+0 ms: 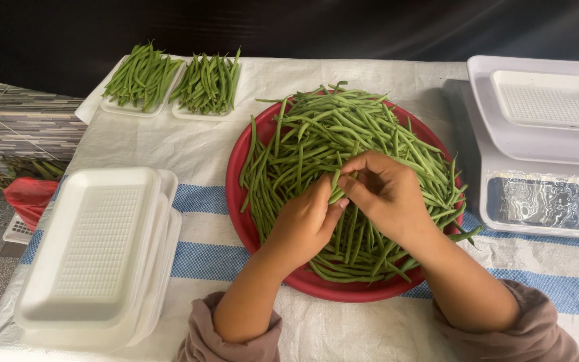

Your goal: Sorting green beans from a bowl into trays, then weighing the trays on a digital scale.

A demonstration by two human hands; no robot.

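Both hands (346, 201) curled, pinching green beans (316, 144)

From my feed the light is soft, even daylight, bright on the counter (343, 74) with no hard source visible. Shadows are faint: a thin one under the stack of white foam trays (95, 255) and a soft one beneath the forearms. The backdrop at the top falls nearly black. I see glare only on the plastic film over the scale's panel (544, 204), which crinkles with reflections. Focus is sharp across the green beans (316, 134); the far left floor area is dimmer. Edges bow slightly outward.
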